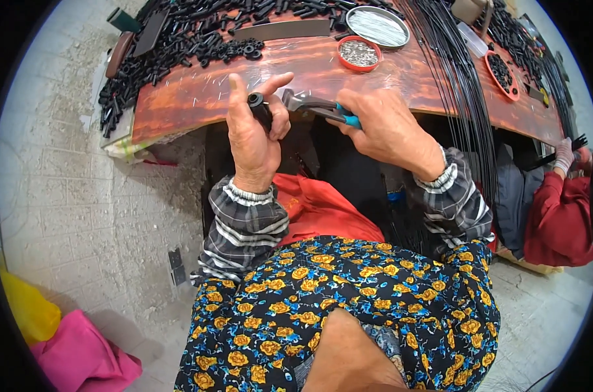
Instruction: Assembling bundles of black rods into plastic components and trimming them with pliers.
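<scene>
a black tubular part is gripped in the half-curled left hand; blue-handled pliers are clasped in the right hand.

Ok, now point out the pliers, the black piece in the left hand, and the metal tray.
Pliers [300, 102]: head view, on the metal jaw end.
Black piece [263, 115]: head view, on its side.
Metal tray [391, 46]: head view, on its near rim.

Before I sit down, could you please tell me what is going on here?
The person's left hand holds a black tubular part near the table; the right hand grips a pliers-like tool, its head close to the left hand. On the table are heaped black parts and a red bowl of small pieces. At far right, a co-worker's hand shows.
</scene>
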The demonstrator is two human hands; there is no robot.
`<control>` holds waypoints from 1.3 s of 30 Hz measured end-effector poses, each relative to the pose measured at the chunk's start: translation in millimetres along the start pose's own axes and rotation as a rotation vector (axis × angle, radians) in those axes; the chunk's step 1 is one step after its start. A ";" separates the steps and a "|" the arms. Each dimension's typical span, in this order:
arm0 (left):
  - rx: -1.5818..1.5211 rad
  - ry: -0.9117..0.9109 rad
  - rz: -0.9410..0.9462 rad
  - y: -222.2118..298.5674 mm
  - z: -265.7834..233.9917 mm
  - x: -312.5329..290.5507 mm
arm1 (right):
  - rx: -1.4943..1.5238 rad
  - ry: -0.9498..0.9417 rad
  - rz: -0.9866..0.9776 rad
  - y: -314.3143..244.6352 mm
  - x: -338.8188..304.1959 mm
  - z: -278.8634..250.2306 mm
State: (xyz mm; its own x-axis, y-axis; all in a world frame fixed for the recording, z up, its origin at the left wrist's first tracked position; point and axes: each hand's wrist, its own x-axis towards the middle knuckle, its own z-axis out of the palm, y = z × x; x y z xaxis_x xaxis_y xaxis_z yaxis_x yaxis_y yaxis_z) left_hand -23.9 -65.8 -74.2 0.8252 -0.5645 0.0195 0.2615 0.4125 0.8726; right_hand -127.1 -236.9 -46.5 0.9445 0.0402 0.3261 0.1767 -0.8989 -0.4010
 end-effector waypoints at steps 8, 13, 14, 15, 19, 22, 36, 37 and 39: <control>0.019 0.217 0.024 8.6 -1.5 -5.7 | -0.091 -0.027 -0.056 -15.5 11.7 11.3; 0.014 0.210 0.039 2.5 -9.1 -6.2 | -0.201 0.004 -0.039 -20.4 17.2 13.5; 0.010 0.210 0.040 3.0 -8.2 -6.5 | -0.205 0.002 -0.039 -21.9 18.1 13.3; 0.007 0.229 0.035 4.1 -6.6 -6.7 | -0.274 0.013 -0.040 -23.7 18.8 12.5; 0.039 0.252 0.059 5.3 -5.8 -8.4 | -0.508 0.044 -0.081 -32.4 26.1 4.7; 0.066 0.264 0.074 5.6 -4.8 -9.0 | -0.658 0.046 -0.096 -33.4 28.8 4.0; 0.052 0.230 0.040 6.9 -8.2 -12.4 | -0.539 0.147 -0.133 -21.4 34.2 27.5; 0.065 0.202 0.019 5.8 -11.2 -11.4 | -0.491 0.149 -0.118 -20.5 34.5 30.3; 0.056 0.223 0.035 7.4 -15.6 -12.3 | -0.491 0.119 -0.106 -25.5 32.7 35.0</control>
State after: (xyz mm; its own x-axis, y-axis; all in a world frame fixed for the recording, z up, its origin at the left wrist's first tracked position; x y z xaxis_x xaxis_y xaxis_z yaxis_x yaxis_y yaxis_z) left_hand -24.3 -44.7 -75.6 0.9251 -0.3759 -0.0532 0.2080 0.3848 0.8993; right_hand -91.0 -197.3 -55.6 0.8854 0.1176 0.4497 0.0914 -0.9926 0.0797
